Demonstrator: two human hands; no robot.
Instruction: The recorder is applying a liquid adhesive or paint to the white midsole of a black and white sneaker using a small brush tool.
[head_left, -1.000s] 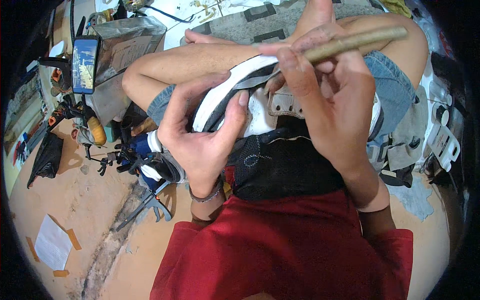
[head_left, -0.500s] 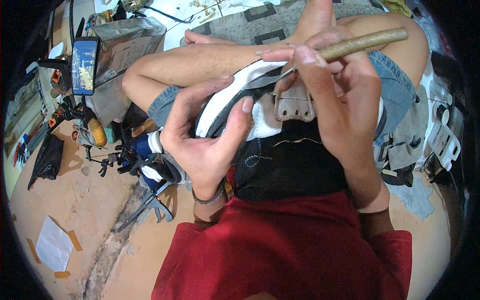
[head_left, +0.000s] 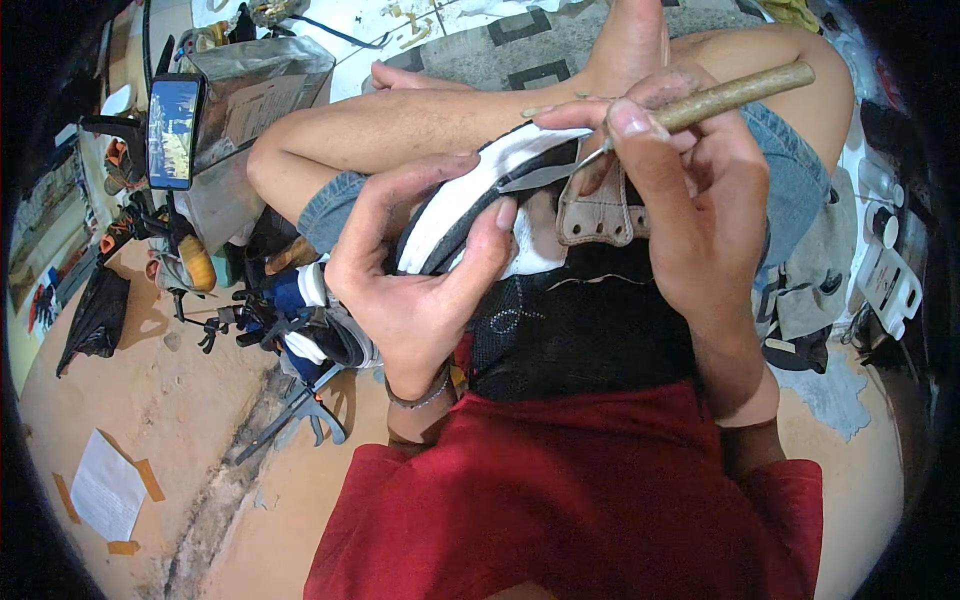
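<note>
My left hand (head_left: 408,290) grips a white-and-dark shoe (head_left: 460,190), fingers over its white sole edge and thumb against the dark band beside it. My right hand (head_left: 700,230) is closed on a tool with a long olive-brown round handle (head_left: 750,90) and a thin metal blade (head_left: 530,180). The blade lies along the dark band of the shoe, just above my left thumb, its tip touching there. A beige flap with eyelets (head_left: 590,225) shows between my hands. Black cloth (head_left: 590,330) covers my lap beneath the shoe, where part of the shoe is hidden.
A phone (head_left: 174,130) stands at the left beside a metal box (head_left: 270,70). Clamps (head_left: 315,410), shoes and other clutter lie to my left. A taped paper (head_left: 105,480) is on the floor at lower left; cloths and white items (head_left: 890,290) lie at the right.
The blade has come down and left onto the dark band of the shoe, showing more of its length. Both hands have shifted slightly rightward.
</note>
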